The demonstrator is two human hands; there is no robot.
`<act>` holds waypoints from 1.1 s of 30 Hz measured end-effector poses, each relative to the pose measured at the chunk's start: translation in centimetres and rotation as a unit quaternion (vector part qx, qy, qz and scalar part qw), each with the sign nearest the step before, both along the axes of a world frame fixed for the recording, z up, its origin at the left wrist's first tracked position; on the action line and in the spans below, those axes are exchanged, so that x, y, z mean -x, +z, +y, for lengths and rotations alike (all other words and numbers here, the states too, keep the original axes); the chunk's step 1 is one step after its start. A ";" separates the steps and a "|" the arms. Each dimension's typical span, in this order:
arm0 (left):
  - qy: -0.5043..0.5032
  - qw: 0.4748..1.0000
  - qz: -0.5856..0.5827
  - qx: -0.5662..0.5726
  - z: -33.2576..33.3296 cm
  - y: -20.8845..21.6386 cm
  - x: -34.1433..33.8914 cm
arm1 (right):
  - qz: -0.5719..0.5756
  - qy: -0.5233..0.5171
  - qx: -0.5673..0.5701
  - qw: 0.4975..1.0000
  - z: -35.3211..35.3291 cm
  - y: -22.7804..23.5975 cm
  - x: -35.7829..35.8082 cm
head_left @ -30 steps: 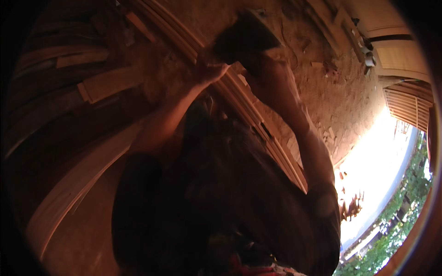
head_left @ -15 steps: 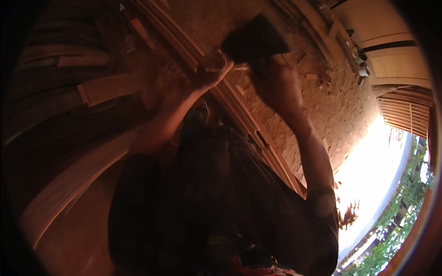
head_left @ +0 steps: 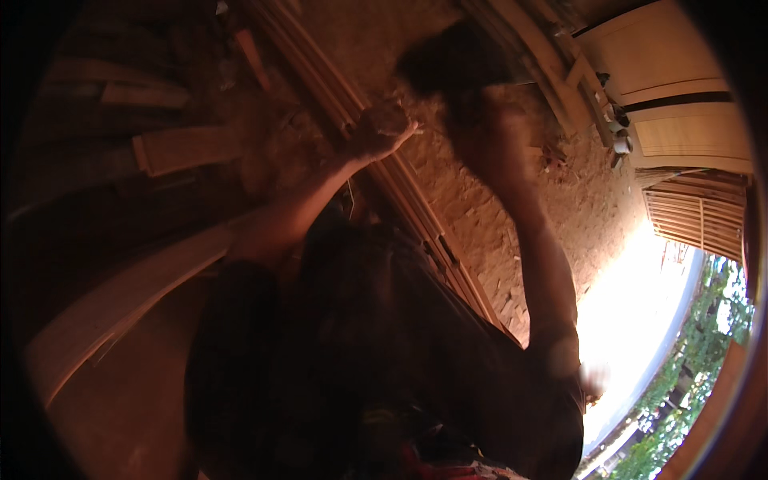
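Note:
Long brown wooden strips [head_left: 400,180] lie side by side, running diagonally in front of me. My left hand [head_left: 382,130] rests over them, its fingers curled. Something small and pale shows at its fingertips, too blurred to name. To its right, my right hand [head_left: 500,144] is closed around a dark tool with a broad, blocky head [head_left: 456,60]. Motion and shadow smear that tool, so its kind does not show. A gap separates the tool from my left hand, with brown ground showing behind.
Boards and offcuts [head_left: 188,150] are piled at the left. A long curved-looking plank [head_left: 128,292] lies nearer me. At the upper right are a wooden frame [head_left: 588,92], pale panels [head_left: 680,132] and a slatted wooden stack [head_left: 696,212]. Bright daylight enters at the right.
My right hand and the dark tool appear slightly farther right. My left hand appears a little lower and to the right, still over the strips. The whole view has shifted slightly.

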State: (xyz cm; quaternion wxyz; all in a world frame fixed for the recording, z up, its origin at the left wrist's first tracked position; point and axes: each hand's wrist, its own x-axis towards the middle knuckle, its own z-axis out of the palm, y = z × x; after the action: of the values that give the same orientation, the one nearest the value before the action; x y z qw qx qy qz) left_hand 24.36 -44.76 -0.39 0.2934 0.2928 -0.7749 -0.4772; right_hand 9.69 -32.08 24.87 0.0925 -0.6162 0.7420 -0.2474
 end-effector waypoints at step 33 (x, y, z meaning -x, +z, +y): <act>0.001 0.993 -0.037 -0.111 0.0 5.2 0.8 | -0.214 -0.182 -0.203 0.938 12.7 -17.6 0.9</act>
State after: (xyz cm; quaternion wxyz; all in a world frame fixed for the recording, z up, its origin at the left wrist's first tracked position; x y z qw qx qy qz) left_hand 23.60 -44.78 4.81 0.2306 0.3418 -0.7271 -0.5489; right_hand 8.82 -19.42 7.32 0.3261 -0.3712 0.8384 -0.2301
